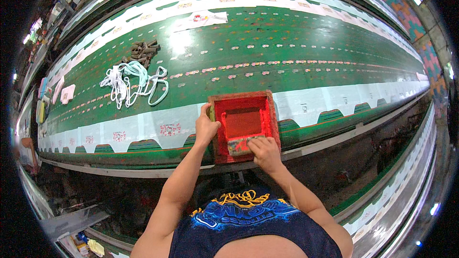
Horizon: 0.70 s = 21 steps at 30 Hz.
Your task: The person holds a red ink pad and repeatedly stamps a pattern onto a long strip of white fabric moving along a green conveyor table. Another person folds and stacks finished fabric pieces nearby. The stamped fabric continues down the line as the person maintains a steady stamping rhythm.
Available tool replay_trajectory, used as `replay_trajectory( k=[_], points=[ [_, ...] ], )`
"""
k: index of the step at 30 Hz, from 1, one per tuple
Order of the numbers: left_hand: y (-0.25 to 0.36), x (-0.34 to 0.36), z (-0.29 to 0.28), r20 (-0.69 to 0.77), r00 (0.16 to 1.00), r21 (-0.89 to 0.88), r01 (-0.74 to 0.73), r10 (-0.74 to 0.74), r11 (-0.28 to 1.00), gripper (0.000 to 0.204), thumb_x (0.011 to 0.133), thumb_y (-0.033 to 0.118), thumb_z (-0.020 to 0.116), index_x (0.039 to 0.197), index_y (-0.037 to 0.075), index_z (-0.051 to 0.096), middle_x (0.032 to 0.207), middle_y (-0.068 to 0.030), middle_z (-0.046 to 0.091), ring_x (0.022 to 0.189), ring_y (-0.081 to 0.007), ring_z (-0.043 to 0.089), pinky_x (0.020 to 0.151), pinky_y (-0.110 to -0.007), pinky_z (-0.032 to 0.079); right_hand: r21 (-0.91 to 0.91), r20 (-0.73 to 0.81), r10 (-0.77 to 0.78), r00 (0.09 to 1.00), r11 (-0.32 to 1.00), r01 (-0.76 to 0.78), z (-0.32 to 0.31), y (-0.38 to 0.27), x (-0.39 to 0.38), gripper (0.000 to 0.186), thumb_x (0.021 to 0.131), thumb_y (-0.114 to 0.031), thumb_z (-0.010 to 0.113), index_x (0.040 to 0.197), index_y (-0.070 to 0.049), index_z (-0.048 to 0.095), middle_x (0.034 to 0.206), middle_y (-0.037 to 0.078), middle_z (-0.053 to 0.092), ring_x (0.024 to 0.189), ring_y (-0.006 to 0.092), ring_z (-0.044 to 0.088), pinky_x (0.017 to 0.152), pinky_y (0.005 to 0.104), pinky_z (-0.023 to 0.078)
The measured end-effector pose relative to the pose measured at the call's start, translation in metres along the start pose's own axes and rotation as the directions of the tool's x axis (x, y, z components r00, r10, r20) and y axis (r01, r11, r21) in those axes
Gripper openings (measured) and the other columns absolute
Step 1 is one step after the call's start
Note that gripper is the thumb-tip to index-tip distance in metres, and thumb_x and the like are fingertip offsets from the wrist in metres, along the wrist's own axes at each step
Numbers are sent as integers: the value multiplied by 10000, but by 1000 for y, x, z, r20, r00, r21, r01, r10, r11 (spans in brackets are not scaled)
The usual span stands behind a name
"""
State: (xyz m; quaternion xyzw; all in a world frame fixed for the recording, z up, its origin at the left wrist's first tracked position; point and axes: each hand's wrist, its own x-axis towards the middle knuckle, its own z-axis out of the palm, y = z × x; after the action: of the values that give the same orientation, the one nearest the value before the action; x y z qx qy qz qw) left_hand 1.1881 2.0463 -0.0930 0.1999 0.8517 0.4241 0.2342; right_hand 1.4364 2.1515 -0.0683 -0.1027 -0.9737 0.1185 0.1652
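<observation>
A screen printing frame [275,114] with a red-stained wooden rim lies over the row of white fabric pieces [148,119] along the near side of the green table. My left hand [206,126] grips the frame's left side, fingers wrapped over the rim. Inside the frame, near its front edge, my right hand [266,152] is closed on a squeegee [239,146] smeared with red ink. Red ink coats the mesh and inner walls. Fabric to the left of the frame carries small red prints; the piece under the frame is hidden.
White and pale blue cords [131,79] lie tangled on the green table [205,86], beside a pile of dark brown short rolls [141,51]. A loose printed white cloth [201,20] rests farther back. More white fabric lines the far edge. Another long table [382,210] runs at the lower right.
</observation>
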Motion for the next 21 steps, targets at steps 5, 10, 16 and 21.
replay_trajectory(
  k=[5, 10, 16, 21],
  points=[
    [2, -3, 0, 0, 1000, -38, 8, -8, 999, 771, 722, 49, 776, 1430, 144, 486, 1060, -233, 744, 982, -419, 731, 861, -481, 564, 106, 112, -10, 994, 994, -2, -19, -5, -26, 381, 790, -183, 760, 1154, -92, 690, 1173, 39, 700, 1133, 248, 652, 975, 442, 450],
    [13, -11, -6, -4, 999, -93, -40, 40, 995, 757, 725, 34, 773, 1421, 143, 496, 1051, -230, 737, 969, -401, 730, 858, -475, 559, 134, -76, 201, 977, 973, -190, -25, 19, -1, 611, 789, -299, 848, 1327, -92, 647, 1363, 117, 632, 1283, 316, 583, 1068, 501, 412],
    [21, -31, -11, -110, 971, -77, -221, 212, 972, 736, 720, 4, 750, 1404, 125, 509, 1102, -217, 706, 967, -375, 708, 858, -458, 551, -183, -213, 360, 908, 898, -399, -12, 21, 75, 1072, 742, -375, 885, 1627, -197, 308, 1648, 185, 309, 1532, 404, 285, 1153, 685, 282],
    [25, -37, -9, -125, 964, -109, -248, 234, 963, 744, 716, -1, 742, 1411, 124, 507, 1150, -250, 662, 1040, -432, 668, 906, -489, 524, -353, -178, 347, 921, 851, -389, 27, 31, 92, 1246, 667, -478, 903, 1670, -249, 200, 1696, 202, 187, 1577, 440, 164, 1169, 777, 182]
  ],
)
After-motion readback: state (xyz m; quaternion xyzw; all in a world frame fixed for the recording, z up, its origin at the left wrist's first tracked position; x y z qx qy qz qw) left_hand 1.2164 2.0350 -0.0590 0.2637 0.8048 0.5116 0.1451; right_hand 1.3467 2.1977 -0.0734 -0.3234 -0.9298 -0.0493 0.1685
